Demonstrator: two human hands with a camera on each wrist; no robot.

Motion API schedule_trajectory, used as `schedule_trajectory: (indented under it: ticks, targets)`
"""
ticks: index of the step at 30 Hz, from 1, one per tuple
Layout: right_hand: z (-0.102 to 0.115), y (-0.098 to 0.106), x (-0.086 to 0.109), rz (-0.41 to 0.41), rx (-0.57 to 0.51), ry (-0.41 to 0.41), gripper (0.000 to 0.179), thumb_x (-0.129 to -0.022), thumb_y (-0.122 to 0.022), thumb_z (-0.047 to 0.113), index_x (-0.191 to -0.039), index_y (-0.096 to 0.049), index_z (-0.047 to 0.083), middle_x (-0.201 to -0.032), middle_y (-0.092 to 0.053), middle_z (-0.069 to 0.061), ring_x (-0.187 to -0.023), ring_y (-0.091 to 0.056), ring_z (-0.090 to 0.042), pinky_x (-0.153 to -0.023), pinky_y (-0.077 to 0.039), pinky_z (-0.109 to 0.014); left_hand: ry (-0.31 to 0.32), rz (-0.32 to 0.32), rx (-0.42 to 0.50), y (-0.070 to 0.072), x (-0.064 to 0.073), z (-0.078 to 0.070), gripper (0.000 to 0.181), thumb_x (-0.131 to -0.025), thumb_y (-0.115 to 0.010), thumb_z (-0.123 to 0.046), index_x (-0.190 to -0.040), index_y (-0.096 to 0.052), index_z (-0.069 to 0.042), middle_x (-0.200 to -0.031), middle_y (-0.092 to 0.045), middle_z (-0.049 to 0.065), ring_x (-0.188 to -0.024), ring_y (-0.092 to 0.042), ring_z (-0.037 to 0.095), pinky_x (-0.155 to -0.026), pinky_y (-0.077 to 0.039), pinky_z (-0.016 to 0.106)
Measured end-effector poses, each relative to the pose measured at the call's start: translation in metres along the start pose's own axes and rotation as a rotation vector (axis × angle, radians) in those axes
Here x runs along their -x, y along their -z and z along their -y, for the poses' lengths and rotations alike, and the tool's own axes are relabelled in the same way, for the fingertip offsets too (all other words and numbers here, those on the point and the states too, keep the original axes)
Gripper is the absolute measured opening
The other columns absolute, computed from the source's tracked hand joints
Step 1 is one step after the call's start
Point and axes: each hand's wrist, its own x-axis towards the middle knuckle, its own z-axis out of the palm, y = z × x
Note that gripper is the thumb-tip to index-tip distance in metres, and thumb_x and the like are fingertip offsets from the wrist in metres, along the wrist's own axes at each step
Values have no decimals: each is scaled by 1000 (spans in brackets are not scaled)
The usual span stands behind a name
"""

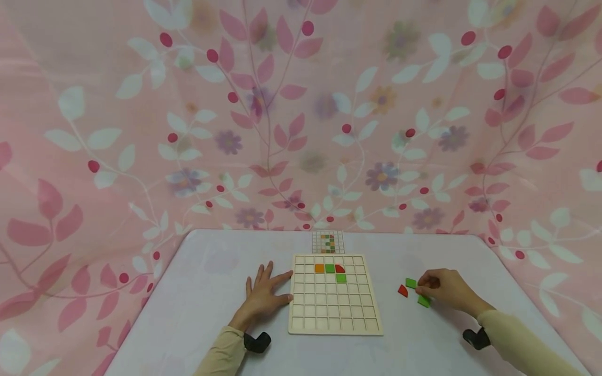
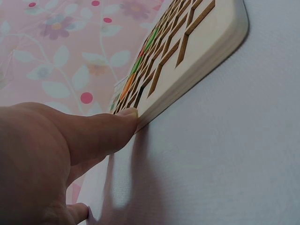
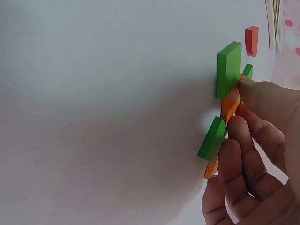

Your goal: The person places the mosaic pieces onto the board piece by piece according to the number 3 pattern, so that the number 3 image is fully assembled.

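Note:
A square wooden grid board (image 1: pixel 336 331) lies on the table, with an orange tile (image 1: pixel 320 268), two green tiles and a red rounded tile (image 1: pixel 339 269) in its upper cells. My left hand (image 1: pixel 264 297) spreads its fingers beside the board; thumb and index fingertip touch its left edge. To the right of the board, my right hand (image 1: pixel 447 288) pinches an orange tile (image 3: pixel 230 104) between thumb and index finger. Around those fingers lie green tiles (image 3: pixel 228 70), a second orange tile (image 3: pixel 210 168) partly hidden, and a red quarter-round tile (image 1: pixel 403 291).
A small pattern card (image 1: pixel 316 242) with coloured squares on a grid lies behind the board, against its far edge. The white table (image 1: pixel 226 250) meets a pink floral curtain (image 1: pixel 282 130) at the back and sides. Black wrist cameras (image 1: pixel 257 342) sit on both forearms.

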Motion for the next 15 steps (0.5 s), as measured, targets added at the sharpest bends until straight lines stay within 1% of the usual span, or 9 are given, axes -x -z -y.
schedule_trajectory:
  ticks: [6,10,13,15]
  targets:
    - [-1,-3,3,-1,25,-12,17,-92,-83,31,-97,-77,16,-82,-68,10,-75,-55,-2,-67,-51,-20,5,7,8,0,1,-1,62,-89,-83,-31,-148,-65,-22,-175,-18,27,-163,-3,52,-122,9,78]
    - [2,-5,5,-10,41,6,18,-93,-83,30,-98,-78,14,-82,-69,10,-73,-53,-2,-65,-49,-21,8,3,3,-1,2,0,62,-90,-82,-31,-148,-64,-23,-175,-18,26,-163,-3,50,-122,9,77]
    - [6,-5,7,-5,31,-17,19,-92,-84,30,-100,-79,14,-81,-68,10,-73,-53,-3,-64,-49,-20,11,4,4,0,1,0,62,-90,-82,-31,-149,-64,-23,-175,-17,26,-164,-2,49,-123,10,77]
    - [8,-5,8,4,26,-17,19,-92,-83,30,-102,-79,13,-82,-69,10,-73,-54,-2,-65,-50,-20,3,0,7,0,1,0,62,-90,-82,-30,-148,-64,-22,-175,-18,27,-163,-3,50,-122,10,77]
